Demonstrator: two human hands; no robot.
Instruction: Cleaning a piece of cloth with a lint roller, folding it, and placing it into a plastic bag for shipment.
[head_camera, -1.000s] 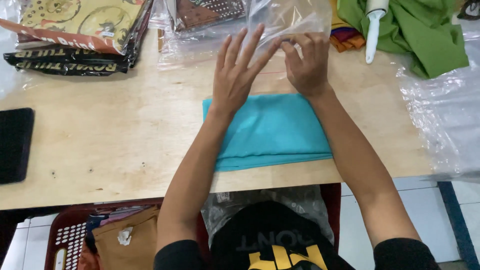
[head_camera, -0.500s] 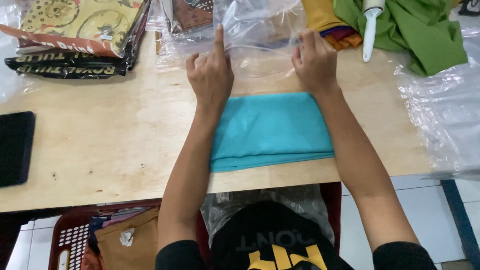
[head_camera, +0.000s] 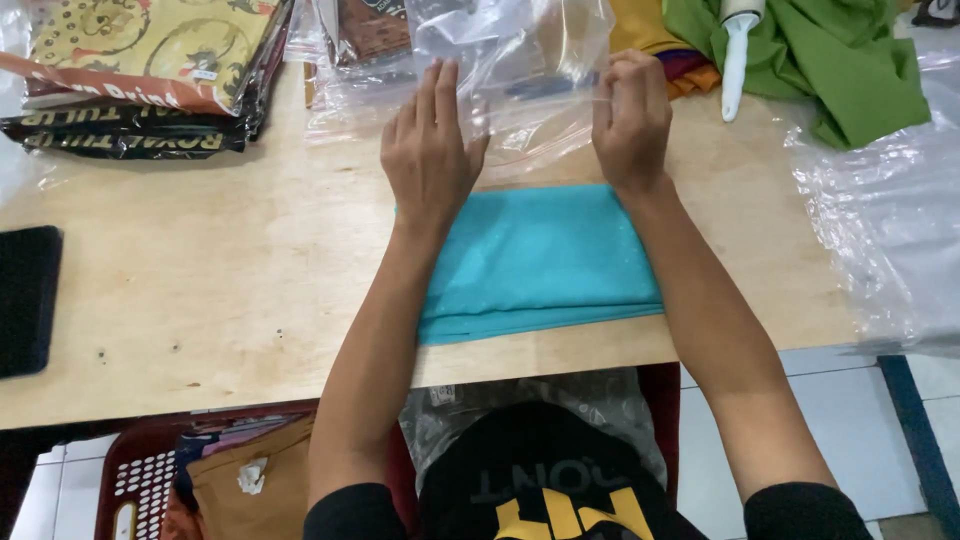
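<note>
Both arms extend toward 12 o'clock; left hand (head_camera: 430, 150) lies flat, fingers straight; right hand (head_camera: 630, 115) is fisted.

Both hands now sit farther toward twelve o'clock than a second ago, past the far edge of the folded teal cloth (head_camera: 540, 262). The left hand (head_camera: 430, 150) moves from spread fingers, through one pointed finger, to flat fingers held together on the clear plastic bag (head_camera: 515, 75). The right hand (head_camera: 630, 115) curls into a pinch on the bag's edge, which now lifts higher.
</note>
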